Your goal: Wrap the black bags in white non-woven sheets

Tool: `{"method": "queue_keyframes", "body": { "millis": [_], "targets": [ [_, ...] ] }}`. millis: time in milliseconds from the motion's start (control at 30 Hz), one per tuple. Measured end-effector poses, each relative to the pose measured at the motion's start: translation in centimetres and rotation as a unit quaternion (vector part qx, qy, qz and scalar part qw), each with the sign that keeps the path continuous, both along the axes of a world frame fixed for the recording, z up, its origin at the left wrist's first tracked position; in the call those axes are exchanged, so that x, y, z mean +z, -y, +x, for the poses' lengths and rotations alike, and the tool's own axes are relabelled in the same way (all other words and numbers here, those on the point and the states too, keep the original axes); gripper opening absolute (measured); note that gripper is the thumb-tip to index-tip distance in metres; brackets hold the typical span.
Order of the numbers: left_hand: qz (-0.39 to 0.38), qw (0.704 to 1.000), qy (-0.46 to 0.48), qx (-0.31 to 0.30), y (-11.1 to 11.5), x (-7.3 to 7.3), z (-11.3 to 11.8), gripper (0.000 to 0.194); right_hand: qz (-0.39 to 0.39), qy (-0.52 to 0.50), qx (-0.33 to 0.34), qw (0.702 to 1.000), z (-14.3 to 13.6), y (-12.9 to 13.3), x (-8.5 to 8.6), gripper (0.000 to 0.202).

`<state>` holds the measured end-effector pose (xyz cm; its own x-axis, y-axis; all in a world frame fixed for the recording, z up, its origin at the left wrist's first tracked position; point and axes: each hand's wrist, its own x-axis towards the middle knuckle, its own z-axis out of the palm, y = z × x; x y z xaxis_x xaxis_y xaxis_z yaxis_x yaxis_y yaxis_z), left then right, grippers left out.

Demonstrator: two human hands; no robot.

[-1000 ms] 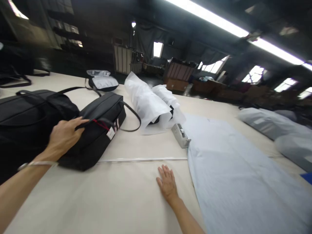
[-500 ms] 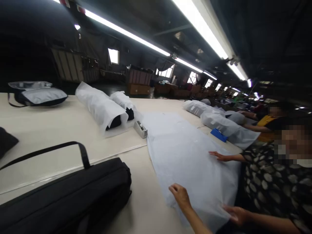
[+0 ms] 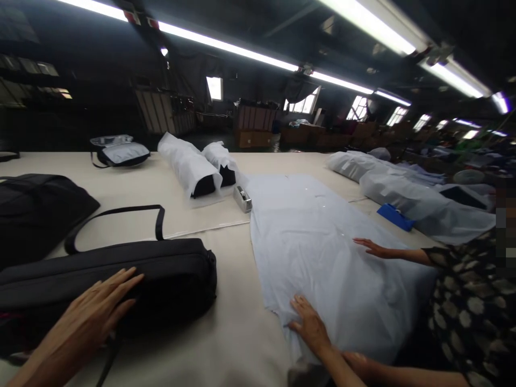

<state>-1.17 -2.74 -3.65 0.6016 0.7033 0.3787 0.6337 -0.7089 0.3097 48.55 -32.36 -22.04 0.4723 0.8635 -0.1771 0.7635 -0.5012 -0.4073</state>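
Two bare hands of the wearer are recorded in the head view, neither seen clamped on anything. The left hand [image 3: 91, 317] is laid over a black bag [image 3: 173, 269], its fingers straight and close together, the thumb held apart; how firmly the fabric is pressed cannot be told. The bag is placed lengthwise on the near left part of the surface [image 3: 237, 290], well apart from the far edge, with its strap [image 3: 160, 223] looped up behind it. The right hand [image 3: 310, 325] is placed at the near left corner of the translucent sheeting [image 3: 298, 231], fingers slightly bent and loosely apart. A co-worker's hand [image 3: 373, 247] is extended over the sheeting's right part. A tape dispenser [image 3: 242, 199] is noted just beside the sheeting's left edge, and two wrapped bundles [image 3: 189, 166] are laid toward the surface's far edge.

The bag is judged soft-skinned but filled out, fairly light for its bulk, and unlikely to be damaged by handling. It is best taken under both ends; if lifted by the strap, it may be tilted. The sheeting is judged thin, limp, slippery and easily creased; it is best taken by a free corner, with one layer pinched.
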Motion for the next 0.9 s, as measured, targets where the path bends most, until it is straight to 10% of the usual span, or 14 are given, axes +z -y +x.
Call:
{"method": "queue_keyframes", "body": {
  "millis": [433,667,900],
  "targets": [
    [0.222,0.965,-0.115,0.081,5.7,-1.8,4.0,0.073,0.034,-0.111,0.045,0.992,0.1,-3.1,1.8,0.022],
    [0.242,0.956,-0.117,0.116,2.7,-0.7,6.0,0.067,0.005,-0.302,0.114,0.946,-9.6,-9.7,2.8,0.031],
    [0.147,0.981,-0.082,0.091,-4.9,5.6,3.5,0.070,-0.043,-0.413,0.136,0.899,-19.4,-15.6,3.3,0.025]
  ]
}}
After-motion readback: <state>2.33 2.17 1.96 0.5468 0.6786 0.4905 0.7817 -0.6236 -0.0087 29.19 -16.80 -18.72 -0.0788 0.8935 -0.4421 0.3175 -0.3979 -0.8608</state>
